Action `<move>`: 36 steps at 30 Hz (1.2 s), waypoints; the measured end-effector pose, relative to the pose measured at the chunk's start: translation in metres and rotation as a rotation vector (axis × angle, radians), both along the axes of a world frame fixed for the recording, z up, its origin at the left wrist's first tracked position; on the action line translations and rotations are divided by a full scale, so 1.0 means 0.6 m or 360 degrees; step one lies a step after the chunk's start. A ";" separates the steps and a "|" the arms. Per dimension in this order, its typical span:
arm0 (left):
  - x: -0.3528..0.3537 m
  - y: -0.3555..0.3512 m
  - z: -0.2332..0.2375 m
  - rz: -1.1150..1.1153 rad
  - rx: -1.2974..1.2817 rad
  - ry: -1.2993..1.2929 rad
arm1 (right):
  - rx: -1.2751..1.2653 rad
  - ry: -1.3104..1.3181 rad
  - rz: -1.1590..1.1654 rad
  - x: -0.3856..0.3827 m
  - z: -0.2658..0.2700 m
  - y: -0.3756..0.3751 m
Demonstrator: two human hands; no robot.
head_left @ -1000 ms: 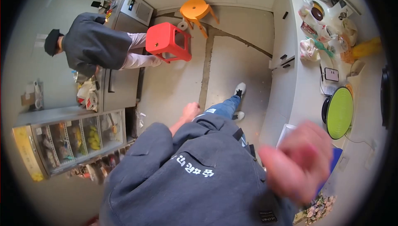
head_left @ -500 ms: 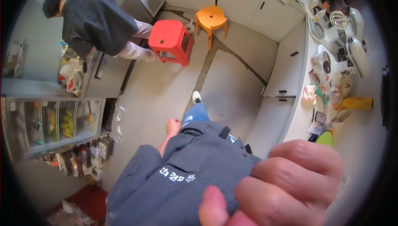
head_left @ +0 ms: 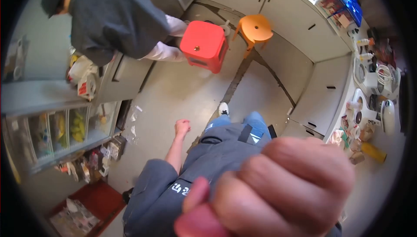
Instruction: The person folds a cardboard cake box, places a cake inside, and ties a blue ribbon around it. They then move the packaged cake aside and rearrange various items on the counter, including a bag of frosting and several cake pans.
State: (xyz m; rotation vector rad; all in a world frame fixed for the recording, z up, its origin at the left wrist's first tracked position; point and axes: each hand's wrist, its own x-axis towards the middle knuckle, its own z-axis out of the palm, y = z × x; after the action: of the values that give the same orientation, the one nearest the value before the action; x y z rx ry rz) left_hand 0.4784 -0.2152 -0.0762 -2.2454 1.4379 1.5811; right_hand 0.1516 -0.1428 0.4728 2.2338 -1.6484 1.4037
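My right hand (head_left: pixel 278 189) fills the lower right of the head view, very close to the camera, with its fingers curled into a fist and nothing visible in it. My left hand (head_left: pixel 182 127) hangs loosely closed by my side over the bare floor, holding nothing. My grey apron (head_left: pixel 204 171) and jeans show below, with one shoe (head_left: pixel 223 108) on the floor.
Another person (head_left: pixel 115 15) in a grey top bends at the steel counter (head_left: pixel 126 74) top left. A red stool (head_left: pixel 204 45) and an orange stool (head_left: pixel 255 27) stand on the floor. A glass display fridge (head_left: pixel 61 132) is left; a cluttered white counter (head_left: pixel 369 106) runs along the right.
My right hand has come closer to the camera and grown to fill the lower right. The view has swung, shifting the stools and the other person rightward.
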 end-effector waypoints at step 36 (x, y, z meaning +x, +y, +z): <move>-0.742 -0.796 -0.439 -0.0858 -0.1332 -0.0499 | 0.1813 -0.0594 -0.0427 -0.725 -1.288 -0.719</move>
State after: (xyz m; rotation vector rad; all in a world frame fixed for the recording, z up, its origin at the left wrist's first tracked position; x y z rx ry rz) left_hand 0.0334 -0.6929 -0.3393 -1.9518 2.5973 0.4707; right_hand -0.2835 -0.5744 -0.3003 1.9579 -3.3430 0.9117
